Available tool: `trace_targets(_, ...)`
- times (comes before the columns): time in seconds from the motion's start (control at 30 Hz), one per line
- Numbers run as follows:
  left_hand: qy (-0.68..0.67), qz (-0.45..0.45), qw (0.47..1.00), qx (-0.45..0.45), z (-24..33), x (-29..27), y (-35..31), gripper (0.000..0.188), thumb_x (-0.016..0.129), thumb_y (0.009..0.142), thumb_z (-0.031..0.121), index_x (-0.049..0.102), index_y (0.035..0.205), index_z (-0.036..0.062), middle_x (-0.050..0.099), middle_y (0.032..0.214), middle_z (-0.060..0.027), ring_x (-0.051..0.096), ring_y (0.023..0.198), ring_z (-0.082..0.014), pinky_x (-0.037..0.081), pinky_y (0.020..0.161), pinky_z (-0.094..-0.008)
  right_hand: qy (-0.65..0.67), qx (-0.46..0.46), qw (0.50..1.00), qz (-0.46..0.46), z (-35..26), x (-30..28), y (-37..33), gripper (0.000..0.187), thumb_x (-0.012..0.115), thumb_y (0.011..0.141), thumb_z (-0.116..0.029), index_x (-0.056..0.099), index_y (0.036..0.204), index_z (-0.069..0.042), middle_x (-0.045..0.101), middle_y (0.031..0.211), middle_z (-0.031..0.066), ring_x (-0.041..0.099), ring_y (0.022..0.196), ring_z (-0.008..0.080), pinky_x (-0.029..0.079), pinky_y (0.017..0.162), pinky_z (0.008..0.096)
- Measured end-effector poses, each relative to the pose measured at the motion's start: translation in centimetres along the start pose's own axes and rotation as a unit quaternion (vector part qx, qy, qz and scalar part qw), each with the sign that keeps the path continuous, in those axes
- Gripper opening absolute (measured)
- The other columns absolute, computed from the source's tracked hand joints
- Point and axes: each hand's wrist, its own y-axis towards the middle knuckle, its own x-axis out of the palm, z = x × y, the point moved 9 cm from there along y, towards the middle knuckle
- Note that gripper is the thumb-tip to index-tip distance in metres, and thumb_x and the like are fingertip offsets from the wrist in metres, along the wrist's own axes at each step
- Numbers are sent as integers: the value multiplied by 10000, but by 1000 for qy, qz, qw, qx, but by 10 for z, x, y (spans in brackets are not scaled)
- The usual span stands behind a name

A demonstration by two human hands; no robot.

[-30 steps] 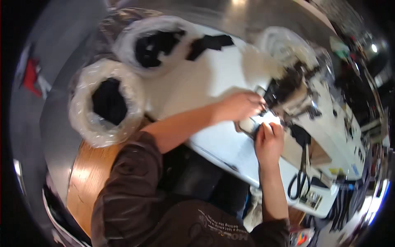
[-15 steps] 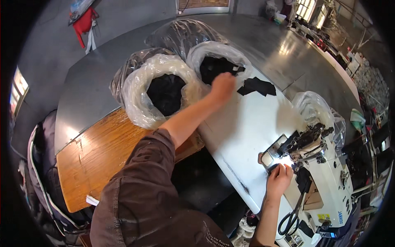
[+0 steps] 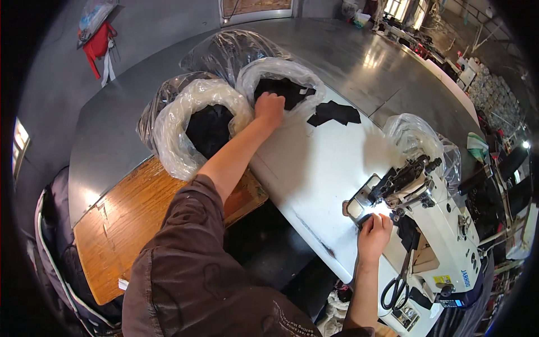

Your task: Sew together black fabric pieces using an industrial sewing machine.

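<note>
Black fabric pieces [image 3: 287,90] are bagged at one o'clock from the nearer left hand [image 3: 270,108]; whether pinched cannot be told.

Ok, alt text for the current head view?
A person's left hand is at the mouth of a plastic bag of black cloth; the right hand is beside the lit end of a white sewing machine. Scissors lie nearby.

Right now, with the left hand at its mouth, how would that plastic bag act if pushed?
The plastic bag would probably crumple: its film looks thin and wrinkled. Likely light for its size, since the black cloth inside seems loosely piled, though its depth is hidden. The rim may flex, being puffy and apparently folded over.
</note>
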Motion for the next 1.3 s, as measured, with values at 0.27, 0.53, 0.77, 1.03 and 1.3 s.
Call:
trace_targets(0.27, -556, -294, 772, 94, 169, -53, -65, 253, 668, 1098, 293, 716, 1102, 44, 729, 956, -24, 692, 683, -121, 564, 571, -316, 88, 58, 993, -48, 1, 2, 1, 150, 709, 978, -78, 750, 1086, 17, 727, 1063, 211, 695, 976, 401, 564, 878, 478)
trace_targets(0.53, -688, -366, 620, 94, 260, -54, -158, 120, 692, 1080, 75, 643, 1176, 22, 733, 1084, -25, 654, 1009, -87, 529, 912, -270, 399, 325, 849, -121, -22, 18, -1, 256, 793, 1047, -226, 682, 1143, -16, 728, 1048, 49, 632, 959, 63, 536, 850, 246)
trace_targets(0.77, -631, -388, 654, 153, 286, -67, -190, 144, 732, 1069, 125, 621, 1104, 40, 645, 926, 19, 582, 902, -56, 489, 800, -261, 467, 290, 825, -131, -11, 0, -13, 109, 739, 1082, -180, 703, 1094, -78, 659, 908, -61, 572, 797, 22, 490, 681, 227)
trace_targets(1.03, -612, -459, 607, 216, 294, -55, -207, 133, 770, 1020, 136, 657, 1023, 67, 691, 924, -10, 626, 854, -102, 486, 755, -299, 340, 277, 877, -198, 26, -23, -36, 169, 782, 1035, -186, 729, 1008, -27, 711, 857, -29, 622, 780, 90, 463, 708, 257)
trace_targets(1.3, -231, 12, 807, 543, 313, -109, -253, 328, 664, 879, 162, 757, 1190, 114, 683, 1296, -64, 649, 1191, -277, 546, 967, -459, -163, 137, 959, -189, 24, -52, -27, 371, 869, 902, -342, 738, 1007, -12, 767, 1028, 195, 725, 934, 404, 558, 846, 480)
